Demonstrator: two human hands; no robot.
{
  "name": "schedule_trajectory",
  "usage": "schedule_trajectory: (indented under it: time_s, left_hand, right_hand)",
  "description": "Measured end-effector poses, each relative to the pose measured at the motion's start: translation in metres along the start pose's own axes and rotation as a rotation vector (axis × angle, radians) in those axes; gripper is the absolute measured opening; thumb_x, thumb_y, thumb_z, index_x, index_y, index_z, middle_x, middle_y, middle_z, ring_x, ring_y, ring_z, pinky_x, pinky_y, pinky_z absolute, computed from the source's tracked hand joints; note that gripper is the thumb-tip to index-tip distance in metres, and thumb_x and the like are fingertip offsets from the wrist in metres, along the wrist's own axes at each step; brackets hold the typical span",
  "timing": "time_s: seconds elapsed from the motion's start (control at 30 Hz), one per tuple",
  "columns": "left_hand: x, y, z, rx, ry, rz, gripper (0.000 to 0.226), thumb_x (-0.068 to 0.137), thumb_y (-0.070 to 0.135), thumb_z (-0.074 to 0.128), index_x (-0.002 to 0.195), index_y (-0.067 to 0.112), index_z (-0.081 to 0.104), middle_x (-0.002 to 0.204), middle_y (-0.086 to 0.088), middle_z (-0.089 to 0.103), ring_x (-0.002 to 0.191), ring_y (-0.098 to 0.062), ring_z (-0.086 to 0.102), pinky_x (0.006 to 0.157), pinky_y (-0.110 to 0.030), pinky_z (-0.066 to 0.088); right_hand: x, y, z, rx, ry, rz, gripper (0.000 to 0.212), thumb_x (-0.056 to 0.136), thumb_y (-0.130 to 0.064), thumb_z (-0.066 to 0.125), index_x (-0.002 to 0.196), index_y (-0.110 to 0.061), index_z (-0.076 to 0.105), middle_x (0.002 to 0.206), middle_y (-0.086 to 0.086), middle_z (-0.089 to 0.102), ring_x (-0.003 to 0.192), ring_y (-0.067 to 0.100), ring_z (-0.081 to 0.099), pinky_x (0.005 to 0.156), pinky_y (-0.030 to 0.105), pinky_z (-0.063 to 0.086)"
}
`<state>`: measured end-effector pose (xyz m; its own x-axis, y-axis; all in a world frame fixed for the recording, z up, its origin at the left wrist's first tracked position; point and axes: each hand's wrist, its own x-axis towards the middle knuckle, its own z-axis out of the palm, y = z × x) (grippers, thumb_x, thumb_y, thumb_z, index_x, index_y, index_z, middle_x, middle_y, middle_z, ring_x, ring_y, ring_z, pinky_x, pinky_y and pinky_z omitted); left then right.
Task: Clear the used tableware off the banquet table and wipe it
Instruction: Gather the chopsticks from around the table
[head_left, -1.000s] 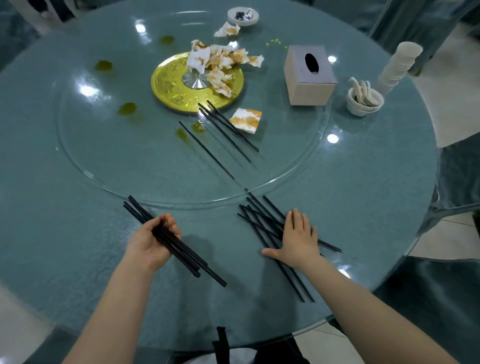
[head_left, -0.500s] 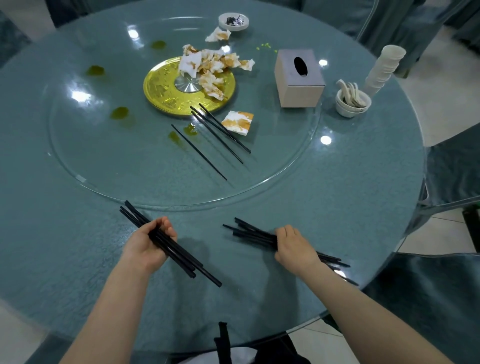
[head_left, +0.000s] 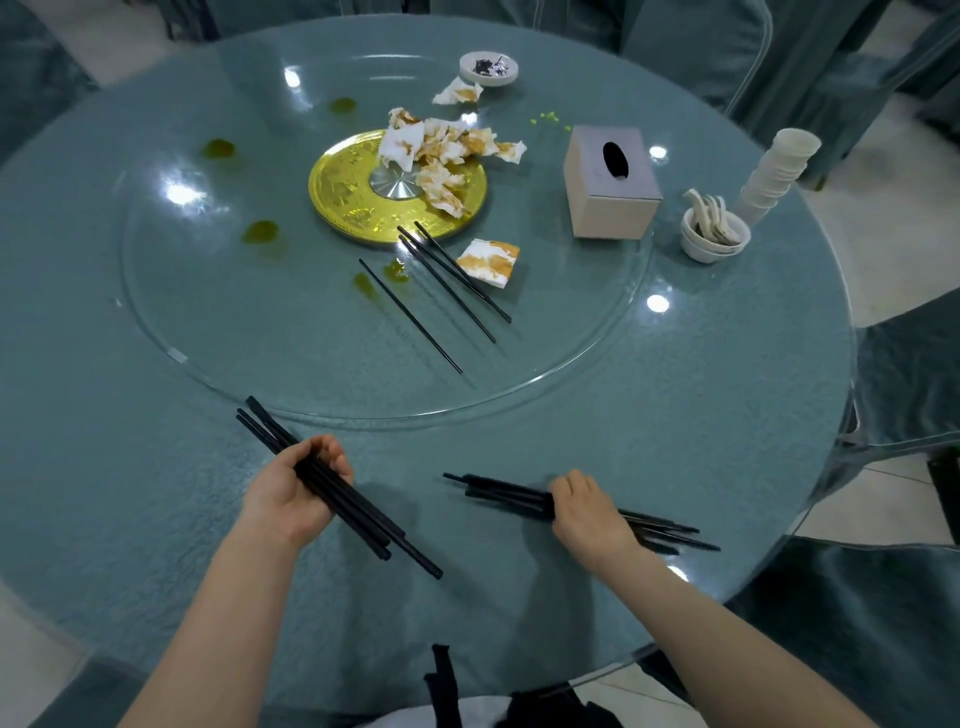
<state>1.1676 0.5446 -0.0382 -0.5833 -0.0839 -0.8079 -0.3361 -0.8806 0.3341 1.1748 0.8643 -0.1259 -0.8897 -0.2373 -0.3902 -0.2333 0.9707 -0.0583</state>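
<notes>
While my left hand (head_left: 296, 493) curls round a bundle of black chopsticks (head_left: 332, 486), held near its middle with both ends sticking out, my right hand (head_left: 584, 512) closes over a second bundle (head_left: 498, 493) lying on the near side of the banquet table (head_left: 130, 519), fingers curled down onto the sticks. These chopsticks look light, stiff and smooth, so I judge they will roll and fan out if I pinch only a few; gripping across the middle of the whole bunch should keep them parallel. The glass top is slick, so scooping them toward the edge may help my fingers get under them. Three more loose chopsticks (head_left: 447, 283) lie on the glass turntable (head_left: 208, 322), just beside the gold centre plate (head_left: 337, 182), near a stained napkin (head_left: 488, 260). Crumpled napkins (head_left: 441, 150) on the plate are soft and greasy-looking. At the far right stand a tissue box (head_left: 610, 187), a bowl of spoons (head_left: 714, 239) and a stack of cups (head_left: 774, 174), which I take to be breakable and best lifted from below.
</notes>
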Motion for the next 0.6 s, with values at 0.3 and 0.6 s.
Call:
schedule_trajectory:
  time_s: [0.3, 0.6]
  left_hand:
    - [0.005, 0.004, 0.012, -0.041, -0.005, 0.021, 0.025, 0.100, 0.018, 0.038, 0.084, 0.008, 0.054, 0.079, 0.000, 0.056, 0.069, -0.010, 0.054, 0.058, -0.020, 0.047]
    - [0.002, 0.031, 0.014, -0.124, 0.016, 0.094, 0.022, 0.100, 0.016, 0.039, 0.084, 0.008, 0.052, 0.079, 0.000, 0.054, 0.068, -0.010, 0.053, 0.058, -0.020, 0.047]
  right_hand:
    - [0.008, 0.009, -0.036, 0.107, -0.070, 0.034, 0.014, 0.089, -0.003, 0.038, 0.092, -0.014, 0.029, 0.088, 0.016, 0.055, 0.075, 0.032, 0.049, 0.061, 0.035, 0.031]
    - [0.050, -0.005, -0.085, 0.183, 0.058, -0.009, 0.024, 0.096, -0.038, 0.046, 0.093, -0.015, 0.036, 0.090, 0.013, 0.061, 0.074, 0.032, 0.050, 0.059, 0.035, 0.034]
